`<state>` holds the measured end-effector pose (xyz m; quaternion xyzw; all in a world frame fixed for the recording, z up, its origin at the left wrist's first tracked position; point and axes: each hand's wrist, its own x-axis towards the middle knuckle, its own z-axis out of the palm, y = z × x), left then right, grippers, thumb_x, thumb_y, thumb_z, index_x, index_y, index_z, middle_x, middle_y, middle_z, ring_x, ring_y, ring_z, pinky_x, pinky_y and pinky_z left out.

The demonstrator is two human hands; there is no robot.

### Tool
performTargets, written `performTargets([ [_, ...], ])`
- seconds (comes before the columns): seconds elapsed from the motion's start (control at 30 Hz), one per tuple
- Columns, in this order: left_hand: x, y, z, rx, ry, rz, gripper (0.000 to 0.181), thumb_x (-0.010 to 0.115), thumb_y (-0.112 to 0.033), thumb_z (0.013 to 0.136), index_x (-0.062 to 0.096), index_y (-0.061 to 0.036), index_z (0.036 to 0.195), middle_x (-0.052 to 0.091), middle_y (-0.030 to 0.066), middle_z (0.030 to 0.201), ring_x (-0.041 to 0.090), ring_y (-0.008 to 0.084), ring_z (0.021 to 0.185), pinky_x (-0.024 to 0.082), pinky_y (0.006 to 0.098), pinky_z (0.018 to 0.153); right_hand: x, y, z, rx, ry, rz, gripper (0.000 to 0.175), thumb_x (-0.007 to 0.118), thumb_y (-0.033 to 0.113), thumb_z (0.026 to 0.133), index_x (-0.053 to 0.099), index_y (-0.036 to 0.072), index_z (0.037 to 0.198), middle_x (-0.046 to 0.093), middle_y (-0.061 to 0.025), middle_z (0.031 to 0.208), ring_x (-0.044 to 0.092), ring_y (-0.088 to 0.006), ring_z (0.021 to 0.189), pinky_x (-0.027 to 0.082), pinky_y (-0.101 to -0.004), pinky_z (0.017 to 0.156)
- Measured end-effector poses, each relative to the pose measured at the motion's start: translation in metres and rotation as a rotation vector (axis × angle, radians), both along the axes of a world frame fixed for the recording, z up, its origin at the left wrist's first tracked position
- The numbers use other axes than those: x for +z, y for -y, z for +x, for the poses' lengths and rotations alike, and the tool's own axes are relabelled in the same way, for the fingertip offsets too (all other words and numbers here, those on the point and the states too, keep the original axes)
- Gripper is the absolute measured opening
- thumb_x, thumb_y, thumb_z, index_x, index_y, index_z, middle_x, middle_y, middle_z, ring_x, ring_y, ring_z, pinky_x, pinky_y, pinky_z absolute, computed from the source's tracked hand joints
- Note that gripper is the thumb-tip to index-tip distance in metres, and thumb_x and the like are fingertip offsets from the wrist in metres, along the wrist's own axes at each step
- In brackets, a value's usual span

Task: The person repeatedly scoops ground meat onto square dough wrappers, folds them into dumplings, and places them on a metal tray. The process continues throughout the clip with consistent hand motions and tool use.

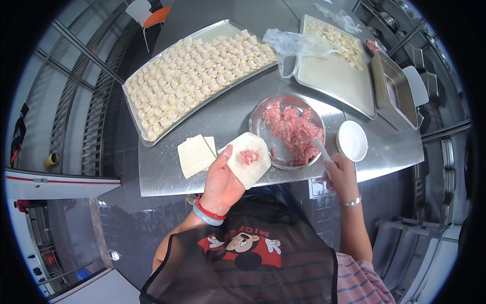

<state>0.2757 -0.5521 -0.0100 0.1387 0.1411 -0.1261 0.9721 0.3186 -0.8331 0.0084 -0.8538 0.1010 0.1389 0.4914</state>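
Observation:
On my left hand (224,182) lies a square dough wrapper (250,176), its near edge under my thumb. A small lump of minced meat (249,156) rests in the middle of that wrapper. My right hand (343,176) grips the handle of a pale utensil (322,150), a spatula or spoon, whose tip reaches the raw minced meat (292,129). The meat fills much of a round steel bowl (264,142). Left of my left hand, a few loose dough wrappers (195,155) lie stacked on the steel table (163,171).
Rows of folded dumplings cover a large tray (216,34) at the back left. A plastic bag (296,45) overlaps a second tray (330,83) holding dough pieces (343,45). At right stand a white bowl (352,140) and a deep steel pan (395,91).

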Motion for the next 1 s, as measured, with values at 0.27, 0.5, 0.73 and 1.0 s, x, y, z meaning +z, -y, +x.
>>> performTargets([
  [0.27, -0.007, 0.015, 0.000, -0.060, -0.027, 0.026, 0.051, 0.028, -0.032, 0.105, 0.037, 0.0039, 0.140, 0.049, 0.0204, 0.138, 0.048, 0.0322, 0.129, 0.036, 0.0464, 0.111, 0.042, -0.058, -0.040, 0.291, -0.215, 0.522, 0.014, 0.059, 0.016, 0.092, 0.059, 0.002, 0.089, 0.060, -0.0044, 0.066, 0.052, -0.0079, 0.049, 0.039, -0.0216, 0.044],
  [0.5, -0.008, 0.013, -0.008, -0.089, 0.001, -0.037, 0.056, 0.027, -0.032, 0.104, 0.030, 0.0079, 0.143, 0.041, 0.0244, 0.144, 0.040, 0.0372, 0.134, 0.030, 0.0492, 0.114, 0.010, -0.049, -0.014, 0.287, -0.469, 0.692, 0.011, 0.058, 0.011, 0.088, 0.060, 0.002, 0.083, 0.062, -0.0088, 0.062, 0.055, -0.0140, 0.043, 0.040, -0.0230, 0.039],
  [0.73, -0.010, 0.004, -0.009, -0.097, -0.021, -0.046, 0.058, 0.032, -0.033, 0.103, 0.029, 0.0086, 0.144, 0.039, 0.0255, 0.146, 0.038, 0.0392, 0.136, 0.029, 0.0511, 0.114, 0.036, -0.018, -0.014, 0.316, -0.270, 0.822, 0.015, 0.060, 0.010, 0.087, 0.057, 0.002, 0.099, 0.063, -0.0071, 0.070, 0.059, -0.0122, 0.059, 0.043, -0.0224, 0.052],
  [1.0, -0.012, 0.014, -0.011, -0.178, -0.014, 0.022, 0.047, 0.044, -0.023, 0.101, 0.039, 0.0062, 0.138, 0.051, 0.0209, 0.135, 0.051, 0.0328, 0.124, 0.039, 0.0463, 0.108, -0.016, -0.082, -0.008, 0.160, 0.286, 0.450, 0.006, 0.069, 0.006, 0.084, 0.068, 0.001, 0.086, 0.062, -0.0013, 0.074, 0.057, -0.0111, 0.065, 0.044, -0.0252, 0.059],
])
